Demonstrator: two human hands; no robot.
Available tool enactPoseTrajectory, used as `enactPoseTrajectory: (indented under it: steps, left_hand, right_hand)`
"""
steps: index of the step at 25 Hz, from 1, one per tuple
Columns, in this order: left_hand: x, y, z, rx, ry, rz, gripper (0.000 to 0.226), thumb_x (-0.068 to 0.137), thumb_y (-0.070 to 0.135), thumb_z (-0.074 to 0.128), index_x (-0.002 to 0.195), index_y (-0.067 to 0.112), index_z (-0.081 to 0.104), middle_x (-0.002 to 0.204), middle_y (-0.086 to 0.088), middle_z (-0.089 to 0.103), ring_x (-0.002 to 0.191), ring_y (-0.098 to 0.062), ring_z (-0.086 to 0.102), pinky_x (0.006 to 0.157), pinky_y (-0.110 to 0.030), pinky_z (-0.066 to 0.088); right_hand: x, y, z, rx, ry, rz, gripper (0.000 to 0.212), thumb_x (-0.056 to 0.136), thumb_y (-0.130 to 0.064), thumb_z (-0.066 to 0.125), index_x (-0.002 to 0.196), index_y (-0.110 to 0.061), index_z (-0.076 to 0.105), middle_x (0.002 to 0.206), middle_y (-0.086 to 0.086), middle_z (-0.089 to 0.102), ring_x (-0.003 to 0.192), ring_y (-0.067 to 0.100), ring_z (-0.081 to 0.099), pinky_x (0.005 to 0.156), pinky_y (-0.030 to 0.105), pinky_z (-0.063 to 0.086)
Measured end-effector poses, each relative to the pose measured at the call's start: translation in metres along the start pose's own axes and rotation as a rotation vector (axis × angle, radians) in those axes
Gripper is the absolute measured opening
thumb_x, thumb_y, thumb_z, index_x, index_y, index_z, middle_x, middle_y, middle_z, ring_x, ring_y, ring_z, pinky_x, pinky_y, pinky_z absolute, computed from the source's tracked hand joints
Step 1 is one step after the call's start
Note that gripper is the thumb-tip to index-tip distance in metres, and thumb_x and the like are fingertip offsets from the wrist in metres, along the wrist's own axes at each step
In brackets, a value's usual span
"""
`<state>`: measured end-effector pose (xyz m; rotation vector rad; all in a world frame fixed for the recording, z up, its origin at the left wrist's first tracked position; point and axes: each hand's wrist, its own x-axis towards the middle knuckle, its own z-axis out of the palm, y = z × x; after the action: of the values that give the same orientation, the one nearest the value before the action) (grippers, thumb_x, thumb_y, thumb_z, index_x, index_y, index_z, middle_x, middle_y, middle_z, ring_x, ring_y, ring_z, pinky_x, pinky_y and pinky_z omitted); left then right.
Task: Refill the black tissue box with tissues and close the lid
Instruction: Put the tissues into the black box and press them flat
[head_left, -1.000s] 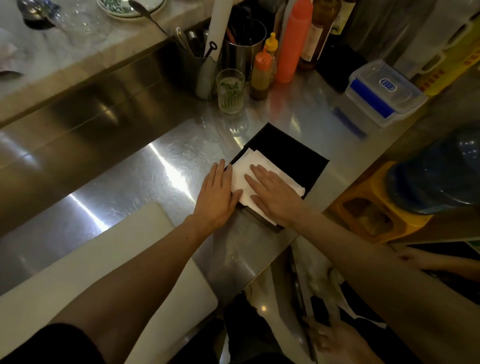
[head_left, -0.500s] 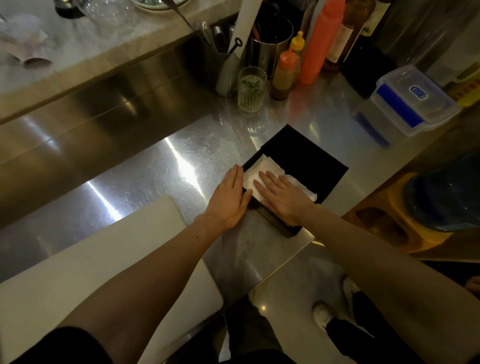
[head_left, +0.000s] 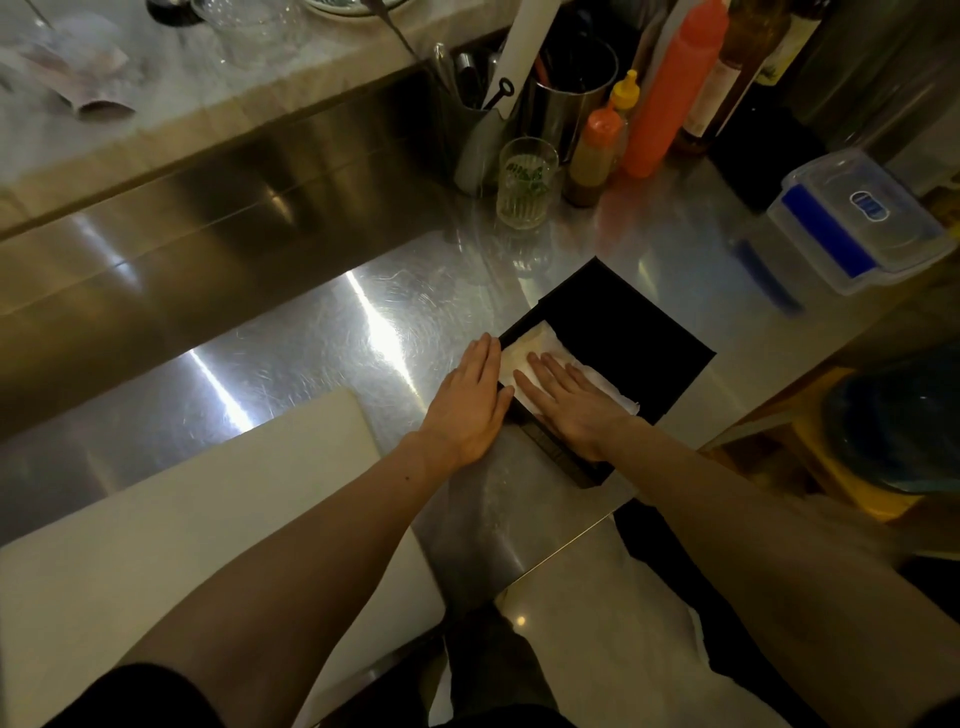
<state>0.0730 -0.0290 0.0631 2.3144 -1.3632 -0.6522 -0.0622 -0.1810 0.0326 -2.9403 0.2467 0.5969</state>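
The black tissue box (head_left: 574, 465) lies on the steel counter near its right corner, with its black lid (head_left: 628, 338) swung open away from me. White tissues (head_left: 545, 345) sit inside the box, flat and partly covered. My right hand (head_left: 569, 405) presses flat on top of the tissues, fingers together and extended. My left hand (head_left: 470, 402) rests flat against the box's left side, fingertips at the box's far left corner. Neither hand grips anything.
A white cutting board (head_left: 197, 525) lies at the near left. Behind the box stand a glass (head_left: 524, 182), sauce bottles (head_left: 597, 150), an orange squeeze bottle (head_left: 670, 93) and utensil holders (head_left: 563, 88). A clear lidded container (head_left: 857, 218) sits at right. The counter edge (head_left: 571, 540) is close.
The tissues have sunk from lying over the box rim to lying inside the box under my right hand. My left hand stays against the box side. The camera view shifted.
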Motion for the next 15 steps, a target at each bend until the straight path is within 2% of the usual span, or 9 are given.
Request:
enactPoseTrajectory:
  steps: [3, 5, 7, 9, 11, 13, 15]
  left_hand:
    - [0.0, -0.002, 0.0, -0.007, -0.005, -0.003, 0.066, 0.104, 0.039, 0.033, 0.157, 0.011, 0.005, 0.166, -0.007, 0.005, 0.153, -0.024, 0.008, 0.122, -0.036, 0.015]
    - [0.0, -0.002, 0.0, -0.044, -0.012, -0.006, 0.066, 0.104, 0.039, 0.034, 0.157, 0.012, 0.004, 0.166, -0.007, 0.003, 0.153, -0.023, 0.007, 0.122, -0.036, 0.016]
    - [-0.001, -0.003, 0.0, -0.109, -0.016, -0.002, 0.066, 0.104, 0.036, 0.036, 0.157, 0.011, 0.004, 0.166, -0.007, 0.002, 0.153, -0.022, 0.007, 0.123, -0.038, 0.017]
    - [-0.001, -0.003, -0.001, -0.18, -0.021, -0.019, 0.066, 0.104, 0.036, 0.037, 0.157, 0.014, 0.004, 0.167, -0.005, -0.002, 0.152, -0.021, 0.01, 0.122, -0.037, 0.021]
    - [-0.002, 0.001, 0.0, -0.256, -0.019, -0.054, 0.066, 0.104, 0.035, 0.038, 0.157, 0.017, 0.004, 0.166, -0.004, -0.006, 0.151, -0.023, 0.016, 0.118, -0.035, 0.026]
    - [-0.004, 0.008, 0.0, -0.322, -0.001, -0.088, 0.064, 0.104, 0.031, 0.04, 0.157, 0.018, 0.005, 0.166, -0.005, -0.007, 0.151, -0.025, 0.019, 0.117, -0.035, 0.026]
    - [-0.005, 0.014, 0.0, -0.361, 0.013, -0.125, 0.064, 0.104, 0.027, 0.04, 0.157, 0.018, 0.006, 0.166, -0.006, -0.008, 0.15, -0.025, 0.018, 0.116, -0.032, 0.023]
  right_hand:
    - [0.002, -0.001, -0.002, 0.046, 0.0, 0.021, 0.061, 0.105, -0.039, 0.022, 0.154, -0.017, -0.007, 0.162, 0.015, -0.011, 0.15, 0.029, -0.01, 0.117, 0.039, -0.006]
    - [0.001, -0.003, -0.006, 0.126, 0.063, 0.044, 0.058, 0.106, -0.037, 0.024, 0.155, -0.016, 0.002, 0.163, 0.014, -0.002, 0.151, 0.028, 0.0, 0.119, 0.038, -0.001]
    - [-0.005, -0.004, -0.015, 0.193, 0.18, 0.053, 0.052, 0.104, -0.025, 0.035, 0.152, -0.011, 0.021, 0.161, 0.016, 0.014, 0.149, 0.03, 0.016, 0.121, 0.043, 0.015]
    - [-0.015, -0.002, -0.028, 0.239, 0.316, 0.074, 0.048, 0.095, -0.008, 0.049, 0.143, -0.006, 0.043, 0.154, 0.018, 0.035, 0.141, 0.034, 0.035, 0.114, 0.048, 0.034]
    - [-0.024, 0.008, -0.039, 0.3, 0.517, 0.179, 0.044, 0.087, 0.002, 0.055, 0.131, -0.001, 0.055, 0.139, 0.021, 0.053, 0.128, 0.037, 0.05, 0.106, 0.05, 0.043]
    - [-0.029, 0.026, -0.045, 0.34, 0.602, 0.39, 0.044, 0.089, -0.006, 0.056, 0.133, 0.001, 0.052, 0.138, 0.023, 0.052, 0.129, 0.038, 0.048, 0.109, 0.049, 0.039]
    - [-0.031, 0.045, -0.043, 0.325, 0.507, 0.577, 0.054, 0.095, -0.026, 0.05, 0.14, 0.0, 0.04, 0.143, 0.025, 0.043, 0.133, 0.04, 0.039, 0.112, 0.052, 0.032]
